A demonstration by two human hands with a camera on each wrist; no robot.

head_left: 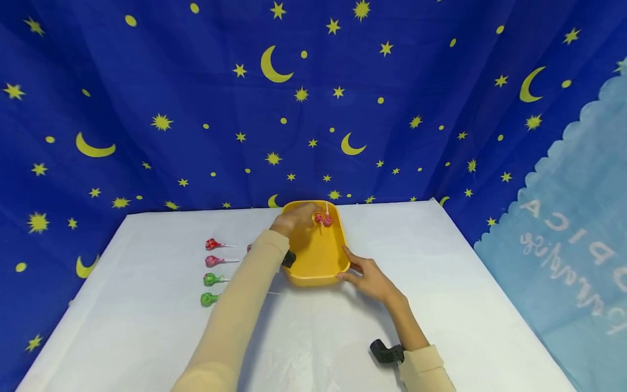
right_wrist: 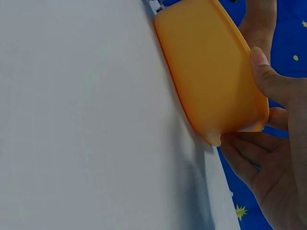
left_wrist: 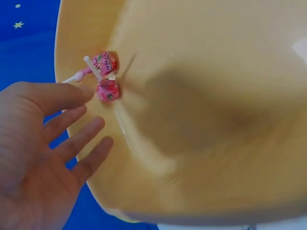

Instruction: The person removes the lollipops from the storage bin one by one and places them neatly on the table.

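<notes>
A yellow plastic tray (head_left: 318,258) stands on the table, with two pink-wrapped lollipops (left_wrist: 108,90) lying together at its far end. My left hand (head_left: 296,218) reaches over the tray's far left part. In the left wrist view its fingers (left_wrist: 91,155) are spread and relaxed, the thumb right beside the lollipops. My right hand (head_left: 369,279) grips the tray's near right corner, thumb at the rim and fingers around the corner in the right wrist view. Left of the tray lie a red lollipop (head_left: 211,244), a pink lollipop (head_left: 213,261) and two green lollipops (head_left: 209,300) in a column.
My left forearm (head_left: 245,305) hides part of the table and most of another lollipop beside the tray. A white sheet covers the table (head_left: 147,337). A blue star-and-moon curtain (head_left: 313,109) hangs behind, and a light blue cloth (head_left: 578,218) at the right.
</notes>
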